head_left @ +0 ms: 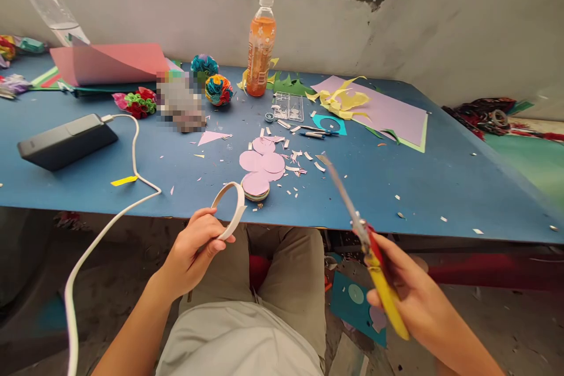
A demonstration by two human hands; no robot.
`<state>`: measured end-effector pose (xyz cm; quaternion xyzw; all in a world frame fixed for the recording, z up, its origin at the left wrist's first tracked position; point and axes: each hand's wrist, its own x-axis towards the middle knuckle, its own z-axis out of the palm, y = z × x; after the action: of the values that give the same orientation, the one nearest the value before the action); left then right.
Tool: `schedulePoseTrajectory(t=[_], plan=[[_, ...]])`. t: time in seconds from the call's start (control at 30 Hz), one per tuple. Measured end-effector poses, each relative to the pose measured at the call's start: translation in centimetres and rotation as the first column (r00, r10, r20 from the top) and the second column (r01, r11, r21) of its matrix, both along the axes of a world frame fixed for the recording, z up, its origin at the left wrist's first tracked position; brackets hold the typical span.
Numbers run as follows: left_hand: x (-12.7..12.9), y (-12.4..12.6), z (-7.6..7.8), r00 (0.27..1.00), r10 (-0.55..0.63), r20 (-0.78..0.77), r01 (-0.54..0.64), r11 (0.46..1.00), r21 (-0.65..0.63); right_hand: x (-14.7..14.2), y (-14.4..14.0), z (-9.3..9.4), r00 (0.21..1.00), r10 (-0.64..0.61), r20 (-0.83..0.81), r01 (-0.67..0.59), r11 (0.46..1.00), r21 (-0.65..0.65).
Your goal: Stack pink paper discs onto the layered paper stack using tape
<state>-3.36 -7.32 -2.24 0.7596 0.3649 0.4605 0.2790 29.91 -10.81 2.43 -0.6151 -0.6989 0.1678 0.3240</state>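
My left hand (194, 249) holds a white tape ring (232, 208) at the near edge of the blue table (440, 188), just below the tabletop. My right hand (412, 299) grips scissors (368, 244) by their yellow and red handles, blades closed and pointing up-left over the table edge. Several pink paper circles (263, 164) lie on the table between the two hands, with a small stack of circles (255, 186) nearest the tape ring. White and pink paper scraps are scattered around them.
An orange drink bottle (261, 47) stands at the back. Paper flower balls (218, 89), a black power bank (66, 141) with a white cable (132, 200), pink card (110, 63), a lilac sheet (388, 111) with yellow strips and a clear plastic bottle (48, 6) lie around.
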Motion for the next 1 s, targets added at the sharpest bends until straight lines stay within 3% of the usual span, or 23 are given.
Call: schedulePoseTrajectory(t=[0.1, 0.3, 0.67, 1.0], plan=[[-0.1, 0.0, 0.1, 0.999, -0.025, -0.031, 0.026, 0.999, 0.042, -1.6, 0.3, 0.2, 0.985, 0.159, 0.061, -0.152, 0.983, -0.100], [-0.1, -0.1, 0.4, 0.997, -0.068, -0.029, 0.070, 0.995, 0.070, -2.9, 0.8, 0.5, 0.931, 0.307, 0.198, -0.300, 0.952, -0.063], [0.3, 0.6, 0.9, 0.985, -0.165, 0.050, 0.158, 0.980, 0.124, -3.7, 2.0, 0.9, 0.800, 0.239, 0.550, -0.338, 0.937, 0.084], [0.1, 0.8, 1.2, 0.983, -0.180, 0.042, 0.174, 0.978, 0.118, -4.2, 3.0, 1.5, 0.767, 0.262, 0.586, -0.420, 0.895, 0.150]])
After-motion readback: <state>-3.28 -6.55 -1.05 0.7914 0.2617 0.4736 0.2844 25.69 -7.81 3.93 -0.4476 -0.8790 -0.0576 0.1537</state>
